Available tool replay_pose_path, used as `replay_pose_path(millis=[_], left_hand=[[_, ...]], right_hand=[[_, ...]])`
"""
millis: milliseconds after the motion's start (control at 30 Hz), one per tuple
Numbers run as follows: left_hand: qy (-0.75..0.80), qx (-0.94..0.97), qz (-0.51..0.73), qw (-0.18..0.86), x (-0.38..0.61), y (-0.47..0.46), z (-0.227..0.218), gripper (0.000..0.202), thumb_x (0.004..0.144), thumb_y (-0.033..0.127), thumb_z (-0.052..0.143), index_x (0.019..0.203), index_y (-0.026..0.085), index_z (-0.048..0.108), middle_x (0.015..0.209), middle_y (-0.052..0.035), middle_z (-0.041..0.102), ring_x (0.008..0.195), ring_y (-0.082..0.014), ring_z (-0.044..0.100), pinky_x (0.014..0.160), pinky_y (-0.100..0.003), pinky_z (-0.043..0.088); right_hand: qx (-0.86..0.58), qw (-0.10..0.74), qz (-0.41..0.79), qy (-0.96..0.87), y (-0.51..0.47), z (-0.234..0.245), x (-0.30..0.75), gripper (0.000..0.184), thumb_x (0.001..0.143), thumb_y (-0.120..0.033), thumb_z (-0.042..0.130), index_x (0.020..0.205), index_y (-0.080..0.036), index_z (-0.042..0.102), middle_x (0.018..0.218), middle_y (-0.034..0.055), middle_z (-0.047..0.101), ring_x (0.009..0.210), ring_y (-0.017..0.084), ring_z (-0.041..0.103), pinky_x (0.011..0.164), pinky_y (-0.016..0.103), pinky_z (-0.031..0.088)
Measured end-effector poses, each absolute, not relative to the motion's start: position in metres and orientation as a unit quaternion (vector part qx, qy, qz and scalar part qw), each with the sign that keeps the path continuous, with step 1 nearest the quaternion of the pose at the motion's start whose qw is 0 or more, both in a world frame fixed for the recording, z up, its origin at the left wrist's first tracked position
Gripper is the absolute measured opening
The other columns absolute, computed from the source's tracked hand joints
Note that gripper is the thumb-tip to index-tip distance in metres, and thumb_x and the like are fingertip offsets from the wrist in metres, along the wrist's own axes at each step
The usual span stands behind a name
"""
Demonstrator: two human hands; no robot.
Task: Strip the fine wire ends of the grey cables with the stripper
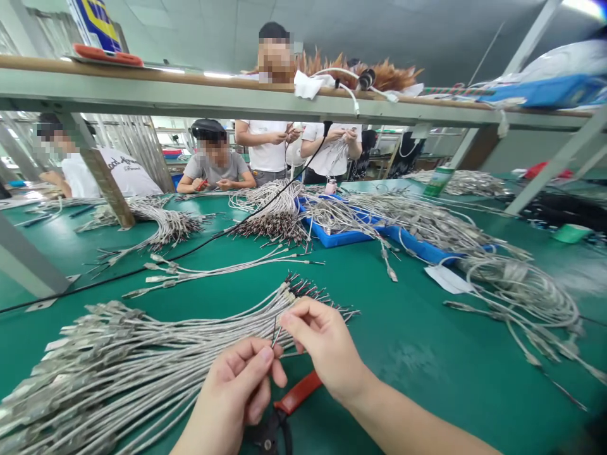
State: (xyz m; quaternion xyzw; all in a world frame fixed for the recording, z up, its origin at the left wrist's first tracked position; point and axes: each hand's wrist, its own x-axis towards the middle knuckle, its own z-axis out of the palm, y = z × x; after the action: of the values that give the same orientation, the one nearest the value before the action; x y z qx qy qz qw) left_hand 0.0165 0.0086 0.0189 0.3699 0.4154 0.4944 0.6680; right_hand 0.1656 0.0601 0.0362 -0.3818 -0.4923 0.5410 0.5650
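My left hand [241, 385] is closed, thumb against forefinger, on the end of a thin cable whose fine dark and light wires [274, 332] stick up. My right hand [327, 344] pinches the tips of these wires just above it. Most of that cable is hidden by my fingers. Behind and left of my hands lies a large bundle of pale cables [190, 354], with plugs at the left and bared dark wire ends at the right. Below my hands, partly covered by them, is a red-handled hand tool [300, 392] resembling wire strippers.
More cable bundles [270, 208] lie across the green table [408, 341]. Blue trays [341, 237] heaped with cables stand at the back right. A black cord [213, 237] crosses the table to an overhead shelf [199, 95]. Several people [215, 164] work opposite.
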Motion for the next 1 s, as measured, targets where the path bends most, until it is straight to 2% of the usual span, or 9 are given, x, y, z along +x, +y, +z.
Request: replay_pose_path(millis=[67,167,367,500,667,867,1000], left_hand=[[0.421,0.37,0.492,0.666,0.019,0.008,0.015,0.038,0.074,0.047,0.076,0.081,0.011,0.065,0.064,-0.0031,0.064,0.035,-0.0003,0.029,0.037,-0.015,0.016],[0.431,0.377,0.513,0.639,0.021,0.01,0.012,0.038,0.074,0.047,0.077,0.081,0.012,0.064,0.069,-0.0039,0.065,0.039,-0.0017,0.035,0.039,-0.015,0.02],[0.446,0.386,0.549,0.592,0.019,0.013,0.018,0.032,0.076,0.042,0.076,0.078,0.012,0.065,0.069,-0.0031,0.063,0.05,-0.0058,0.043,0.045,-0.015,0.033],[0.425,0.416,0.534,0.601,0.019,0.013,0.021,0.03,0.082,0.04,0.071,0.077,0.011,0.064,0.064,-0.0029,0.061,0.049,-0.0063,0.043,0.045,-0.015,0.032],[0.424,0.416,0.525,0.61,0.021,0.013,0.019,0.031,0.08,0.04,0.071,0.075,0.01,0.064,0.067,-0.0041,0.062,0.047,-0.0066,0.045,0.044,-0.017,0.034],[0.418,0.395,0.529,0.624,0.02,0.007,0.021,0.036,0.084,0.045,0.066,0.072,0.011,0.062,0.065,-0.0033,0.061,0.048,-0.0047,0.039,0.044,-0.016,0.026],[0.436,0.362,0.537,0.625,0.021,0.008,0.019,0.04,0.081,0.049,0.068,0.068,0.012,0.058,0.065,-0.0022,0.06,0.043,-0.0032,0.034,0.041,-0.015,0.022]], right_hand=[[-0.391,0.624,0.505,-0.45,0.075,0.039,0.179,0.027,0.081,-0.038,0.072,0.065,-0.02,0.058,0.046,-0.0081,0.044,0.044,0.01,0.037,0.045,0.023,0.03],[-0.383,0.667,0.495,-0.405,0.088,0.041,0.187,0.027,0.079,-0.043,0.072,0.073,-0.023,0.055,0.051,-0.0097,0.042,0.046,0.01,0.037,0.046,0.021,0.031],[-0.336,0.517,0.638,-0.462,0.057,0.031,0.157,0.028,0.072,-0.039,0.08,0.075,-0.015,0.068,0.052,-0.002,0.056,0.046,0.013,0.048,0.045,0.025,0.038],[-0.314,0.46,0.661,-0.503,0.044,0.028,0.15,0.023,0.079,-0.036,0.073,0.071,-0.015,0.067,0.056,-0.0009,0.058,0.051,0.014,0.053,0.049,0.025,0.039],[-0.328,0.455,0.652,-0.51,0.046,0.031,0.153,0.028,0.08,-0.034,0.071,0.061,-0.016,0.063,0.053,-0.0022,0.055,0.051,0.013,0.05,0.051,0.025,0.038],[-0.324,0.468,0.63,-0.528,0.043,0.034,0.153,0.024,0.082,-0.032,0.068,0.065,-0.017,0.064,0.055,-0.002,0.055,0.053,0.013,0.047,0.053,0.025,0.038],[-0.326,0.461,0.614,-0.552,0.042,0.034,0.153,0.024,0.084,-0.031,0.065,0.065,-0.017,0.065,0.056,-0.0007,0.057,0.053,0.014,0.048,0.052,0.025,0.038]])
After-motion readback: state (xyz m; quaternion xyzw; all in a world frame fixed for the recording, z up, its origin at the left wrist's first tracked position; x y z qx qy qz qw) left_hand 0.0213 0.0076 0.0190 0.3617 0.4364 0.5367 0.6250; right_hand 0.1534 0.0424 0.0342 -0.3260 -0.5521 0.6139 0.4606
